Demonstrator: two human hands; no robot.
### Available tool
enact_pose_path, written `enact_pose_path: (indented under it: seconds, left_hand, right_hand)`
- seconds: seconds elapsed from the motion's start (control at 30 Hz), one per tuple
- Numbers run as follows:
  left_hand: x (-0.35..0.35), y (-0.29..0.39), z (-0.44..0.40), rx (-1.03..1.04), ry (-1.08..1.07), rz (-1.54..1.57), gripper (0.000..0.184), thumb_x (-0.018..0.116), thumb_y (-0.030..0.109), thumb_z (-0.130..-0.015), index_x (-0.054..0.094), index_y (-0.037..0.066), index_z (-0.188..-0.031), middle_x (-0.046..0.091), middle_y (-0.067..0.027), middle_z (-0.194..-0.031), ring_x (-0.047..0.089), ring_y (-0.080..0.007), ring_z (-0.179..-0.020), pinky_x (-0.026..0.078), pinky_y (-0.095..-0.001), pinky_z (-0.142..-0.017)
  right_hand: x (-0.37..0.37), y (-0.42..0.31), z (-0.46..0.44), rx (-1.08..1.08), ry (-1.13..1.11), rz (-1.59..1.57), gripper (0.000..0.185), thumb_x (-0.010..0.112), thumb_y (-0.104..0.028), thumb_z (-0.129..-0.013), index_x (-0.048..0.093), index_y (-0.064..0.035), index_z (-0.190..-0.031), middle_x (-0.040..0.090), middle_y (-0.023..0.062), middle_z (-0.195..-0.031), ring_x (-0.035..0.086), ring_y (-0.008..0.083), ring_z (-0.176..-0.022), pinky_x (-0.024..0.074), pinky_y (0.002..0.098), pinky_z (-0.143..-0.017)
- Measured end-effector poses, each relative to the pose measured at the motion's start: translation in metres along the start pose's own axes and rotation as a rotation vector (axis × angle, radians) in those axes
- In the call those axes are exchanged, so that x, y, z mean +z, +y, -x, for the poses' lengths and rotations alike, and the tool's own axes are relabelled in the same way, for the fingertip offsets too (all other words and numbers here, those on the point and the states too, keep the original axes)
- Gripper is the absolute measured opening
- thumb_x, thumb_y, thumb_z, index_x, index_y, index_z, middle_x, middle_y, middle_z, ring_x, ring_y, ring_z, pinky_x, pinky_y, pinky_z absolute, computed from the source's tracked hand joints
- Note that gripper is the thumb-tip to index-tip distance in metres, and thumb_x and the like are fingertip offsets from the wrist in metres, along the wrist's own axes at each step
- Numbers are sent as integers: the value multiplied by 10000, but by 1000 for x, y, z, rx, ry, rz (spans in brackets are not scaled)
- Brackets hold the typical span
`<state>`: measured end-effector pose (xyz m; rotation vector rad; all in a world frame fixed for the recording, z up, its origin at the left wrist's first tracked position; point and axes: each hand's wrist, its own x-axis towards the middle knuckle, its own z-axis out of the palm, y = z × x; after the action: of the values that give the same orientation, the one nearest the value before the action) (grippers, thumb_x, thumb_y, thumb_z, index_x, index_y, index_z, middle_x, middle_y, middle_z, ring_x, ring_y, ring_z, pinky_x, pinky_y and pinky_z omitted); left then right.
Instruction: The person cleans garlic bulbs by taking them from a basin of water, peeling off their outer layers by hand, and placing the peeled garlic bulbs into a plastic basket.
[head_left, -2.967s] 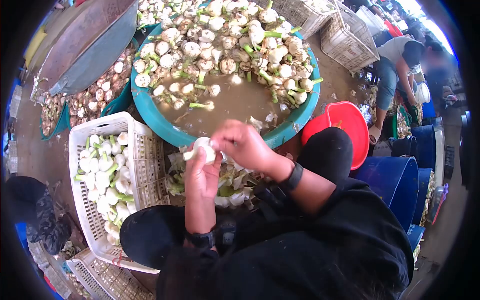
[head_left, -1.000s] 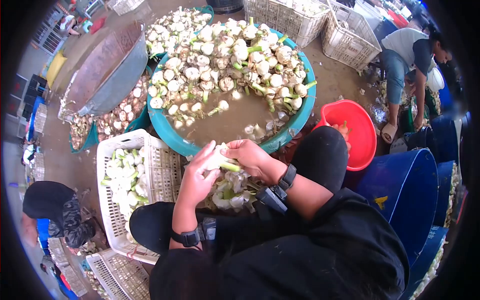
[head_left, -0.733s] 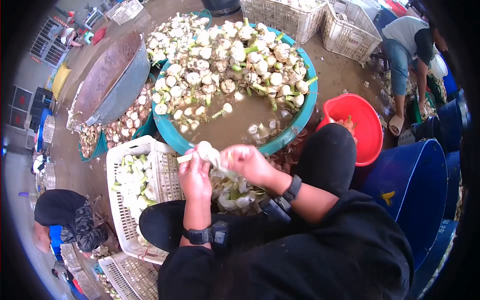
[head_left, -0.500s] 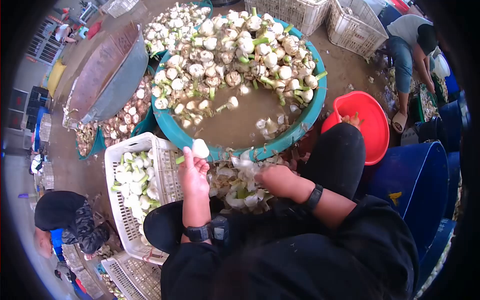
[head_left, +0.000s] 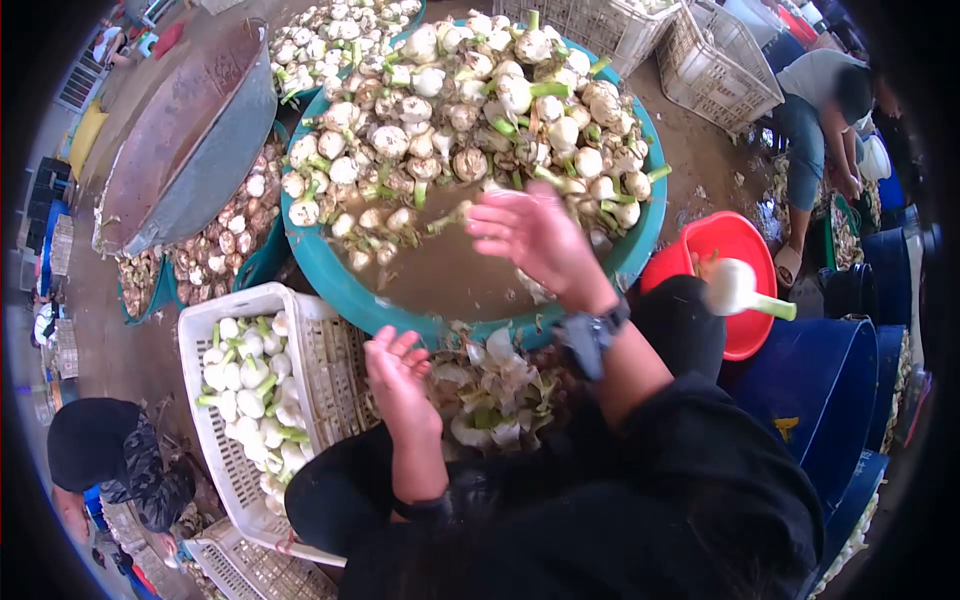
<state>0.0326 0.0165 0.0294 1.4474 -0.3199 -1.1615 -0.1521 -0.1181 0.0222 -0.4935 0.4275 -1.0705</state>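
Nothing is in my left hand (head_left: 405, 378), whose fingers are parted beside the white crate (head_left: 335, 365) of peeled garlic bulbs. My right hand (head_left: 535, 235) is stretched out over the green tub (head_left: 655, 215), fingers apart and holding nothing. In the tub, muddy unpeeled garlic bulbs (head_left: 390, 140) are heaped around brown water. A white peeled garlic bulb (head_left: 732, 286) with a green stem appears in mid-air, apart from both hands, in front of the red basin (head_left: 765, 270). Below my hands lies a pile of garlic skins (head_left: 495, 385).
Blue barrels (head_left: 810, 400) stand at my right. To the left are a big metal tub (head_left: 215, 150) and more garlic. Empty-looking crates (head_left: 715, 65) sit at the back. One person (head_left: 830, 110) bends at the upper right, another (head_left: 110, 450) at the lower left.
The peeled garlic bulb has left my left hand and is now in the air at the right. My right hand has risen from the skins to above the tub and opened.
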Motion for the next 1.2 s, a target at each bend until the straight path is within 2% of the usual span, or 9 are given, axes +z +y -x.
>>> enact_pose_path:
  seconds: [0.17,0.23,0.43,0.57,0.63,0.9,1.0,1.07,1.2]
  left_hand:
    - [17,-6,-4,96,-30,-157,303,464,268,-910,485,30,-1097,547,-51,-941,506,-97,-759,425,-230,-650]
    - [7,-15,-14,133,4,-197,325,471,264,-911,469,33,-1139,522,-47,-993,499,-92,-791,428,-228,-656]
    - [18,-24,-21,2,51,32,475,379,426,-921,376,61,-1225,484,-76,-1066,512,-189,-892,448,-271,-705]
    - [7,-19,-22,176,13,-154,447,431,352,-916,457,-16,-1168,519,-127,-1097,510,-185,-942,436,-290,-781]
    - [5,-19,-18,283,-36,-351,402,471,298,-901,542,-56,-1078,588,-125,-997,541,-168,-903,435,-292,-798]
    - [4,-29,-16,33,-215,-298,324,521,191,-854,570,-69,-1041,598,-117,-1002,549,-172,-904,420,-277,-821]
    - [0,-35,-16,-73,-229,-163,346,509,176,-855,535,-69,-1097,584,-127,-1028,540,-168,-923,411,-279,-837]
    - [7,-29,-12,186,-295,-250,374,498,169,-858,499,-62,-1152,569,-129,-1051,531,-173,-941,405,-282,-848]
    - [0,-22,-18,-86,-287,-146,454,421,330,-904,527,-51,-1127,588,-127,-1014,542,-171,-917,415,-283,-821]
  right_hand:
    - [-93,104,-115,-363,-30,2622,347,562,-270,-765,592,-89,-1060,625,106,-970,584,243,-913,383,424,-882]
    - [-83,111,-118,127,-310,2796,285,552,-299,-767,621,-124,-980,630,119,-940,599,220,-868,350,450,-894]
    - [22,116,-14,17,164,899,255,615,-97,-759,504,-9,-971,574,89,-765,565,168,-710,471,311,-639]
    - [49,83,36,-479,-4,1571,163,590,-107,-740,553,-46,-886,600,101,-839,600,249,-778,488,344,-689]
    - [47,68,50,-315,-489,2046,112,549,-154,-710,591,-58,-750,622,125,-777,623,281,-755,502,354,-624]
    - [52,65,76,-131,-473,2211,146,522,-160,-707,578,-34,-661,614,127,-646,607,298,-575,501,379,-533]
    - [44,67,72,20,-190,1871,201,506,-177,-772,580,-12,-683,600,142,-620,604,276,-531,503,374,-518]
    - [38,66,71,485,199,988,287,469,-220,-845,588,16,-732,571,126,-589,590,219,-511,500,371,-517]
    - [36,75,82,-440,-89,1488,169,531,-152,-805,614,-5,-816,604,159,-724,597,283,-677,460,380,-614]
